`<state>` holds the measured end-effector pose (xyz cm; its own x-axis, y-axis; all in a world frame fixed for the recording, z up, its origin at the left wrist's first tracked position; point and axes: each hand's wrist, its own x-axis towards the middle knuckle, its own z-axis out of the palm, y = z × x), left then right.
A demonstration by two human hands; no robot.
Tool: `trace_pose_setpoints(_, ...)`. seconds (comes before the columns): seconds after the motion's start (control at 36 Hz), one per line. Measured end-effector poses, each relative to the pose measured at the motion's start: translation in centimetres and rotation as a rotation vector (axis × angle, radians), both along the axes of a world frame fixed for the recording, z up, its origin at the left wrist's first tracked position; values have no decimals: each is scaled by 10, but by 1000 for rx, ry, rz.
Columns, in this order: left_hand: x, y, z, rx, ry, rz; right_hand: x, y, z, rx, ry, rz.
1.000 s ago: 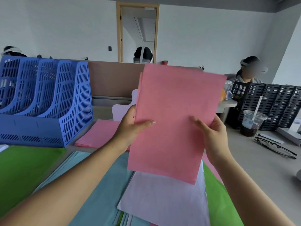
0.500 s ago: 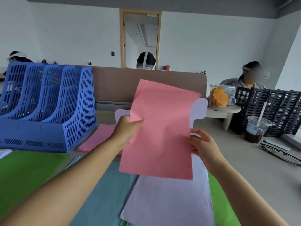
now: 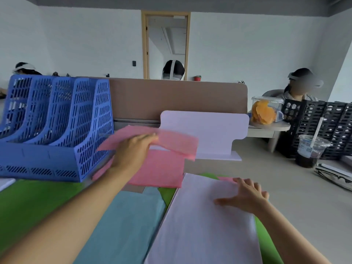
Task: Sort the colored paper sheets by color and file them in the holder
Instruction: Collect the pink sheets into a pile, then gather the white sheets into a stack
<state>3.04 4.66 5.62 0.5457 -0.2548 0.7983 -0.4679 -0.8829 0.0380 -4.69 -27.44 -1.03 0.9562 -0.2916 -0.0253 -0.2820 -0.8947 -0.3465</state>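
My left hand (image 3: 133, 149) holds a pink sheet (image 3: 177, 143) nearly flat, just above the pink pile (image 3: 160, 172) beside the blue file holder (image 3: 57, 126). My right hand (image 3: 247, 197) rests with spread fingers on the top lavender sheet (image 3: 202, 225) of the mixed stack in front of me. A light blue sheet (image 3: 125, 221) lies left of the lavender one. Green paper (image 3: 32, 201) lies at the near left, and more green shows under the stack at the right. The holder's slots look empty.
A white stand (image 3: 205, 130) stands behind the pink pile, before a brown partition (image 3: 171, 96). At right are an iced drink cup (image 3: 310, 153), glasses (image 3: 333, 178), a black holder (image 3: 323, 122) and a tub of orange snacks (image 3: 266, 109). People sit beyond.
My left hand has swung the pink sheet from upright in front of me down and left over the pink pile. My right hand let go of it and dropped onto the lavender sheet.
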Motion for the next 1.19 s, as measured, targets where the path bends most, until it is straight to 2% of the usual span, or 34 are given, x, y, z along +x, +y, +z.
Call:
trace_pose_setpoints(0.22,12,15,-75,42,550,101,4,-17,0,11,40,-46)
trace_pose_setpoints(0.47,32,20,-83,138,888,29,12,-25,-1,5,46,-45)
trace_pose_setpoints(0.61,28,7,-75,251,1077,171,12,-26,-3,11,-28,-1)
trace_pose_setpoints(0.69,18,-14,-67,240,1017,141,11,-23,-2,-21,-87,36)
trace_pose_setpoints(0.83,-7,-56,-62,55,812,-82,8,-19,-1,14,-167,91)
trace_pose_setpoints(0.94,-18,-75,-86,-212,676,-213,6,-22,-1,45,-297,60)
trace_pose_setpoints(1.03,-21,-77,-103,-269,606,-233,4,-31,1,187,-412,-18)
trace_pose_setpoints(1.14,-22,-76,-104,-328,653,-222,3,-48,7,294,-571,-136)
trace_pose_setpoints(1.19,-24,-77,-99,-281,666,-203,2,-54,8,505,-674,-124)
